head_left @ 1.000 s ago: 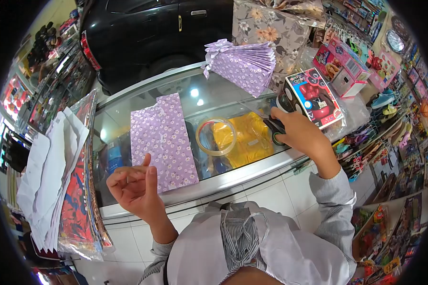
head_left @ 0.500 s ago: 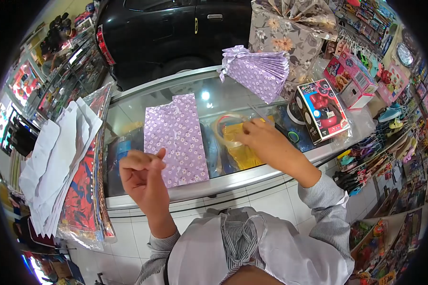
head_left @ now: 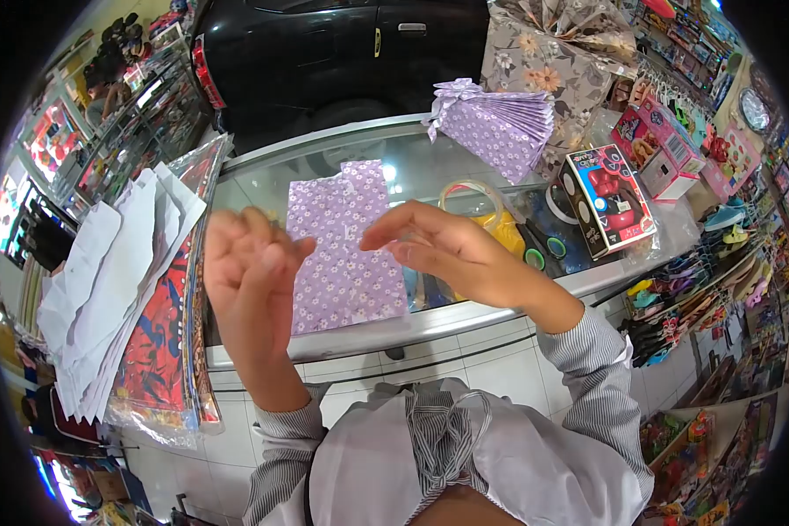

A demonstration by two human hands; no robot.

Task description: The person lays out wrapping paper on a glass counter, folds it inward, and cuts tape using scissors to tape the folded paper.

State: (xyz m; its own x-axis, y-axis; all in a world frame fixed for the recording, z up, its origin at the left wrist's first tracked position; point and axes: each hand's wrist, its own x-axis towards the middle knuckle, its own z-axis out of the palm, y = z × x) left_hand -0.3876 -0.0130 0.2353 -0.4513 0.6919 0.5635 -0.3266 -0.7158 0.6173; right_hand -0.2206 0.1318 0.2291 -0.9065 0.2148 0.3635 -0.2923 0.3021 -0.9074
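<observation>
Flowered purple paper (head_left: 351, 294), head view: it lay flat on the glass counter (head_left: 465, 317), below and between the fingers of the two hands. Left hand (head_left: 254, 272): fingers loosely bent over the paper's left edge and blurred; whether they gripped anything small could not be told. Right hand (head_left: 451, 250): fingers arched, thumb apart from the fingertips, with no object visible between them; the tips stood over the middle of the paper, contact uncertain. Just beyond the right fingers lay a tape roll (head_left: 497, 200); to their right were scissors (head_left: 535, 238) and, farther out, a printed box (head_left: 618, 206). A pleated purple piece (head_left: 500, 127) rested well beyond them. The step in hand was judged to be two-handed work on the paper, without the scissors. The next move appeared to call for a light, level touch, one hand's fingers steadying the paper.
</observation>
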